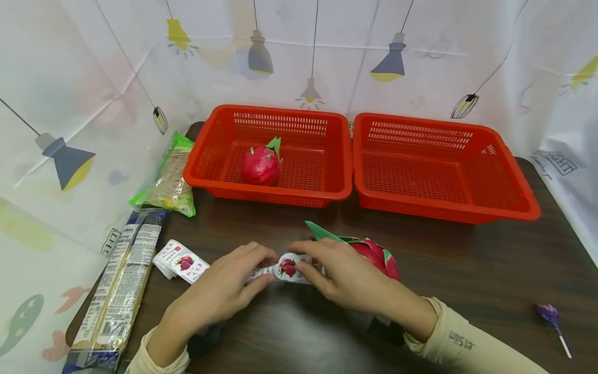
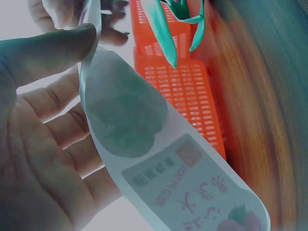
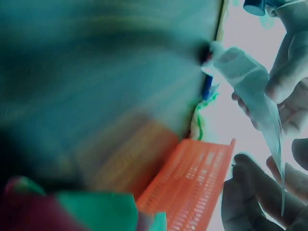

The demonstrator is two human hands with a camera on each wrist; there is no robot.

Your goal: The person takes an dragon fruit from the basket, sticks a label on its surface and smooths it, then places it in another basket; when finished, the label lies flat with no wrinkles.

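Note:
A paper strip of dragon fruit stickers (image 1: 189, 264) stretches between both hands, its loose end trailing to the left above the table. The left hand (image 1: 226, 280) pinches the strip between thumb and fingers; the left wrist view shows the twisted strip (image 2: 125, 106) close up. At the other end, the right hand (image 1: 350, 270) pinches the strip beside a round sticker (image 1: 287, 266), its thumb against the paper. Just behind the right hand and forearm, a dragon fruit (image 1: 383, 258) with green leaf tips lies on the table, partly covered.
A red basket (image 1: 266, 195) at the back holds another dragon fruit (image 1: 259, 166). Beside it stands a second red basket (image 1: 444, 208). Packaged noodles (image 1: 119, 291) and a green-edged bag (image 1: 170, 179) lie on the left. A lollipop (image 1: 548, 314) lies far right.

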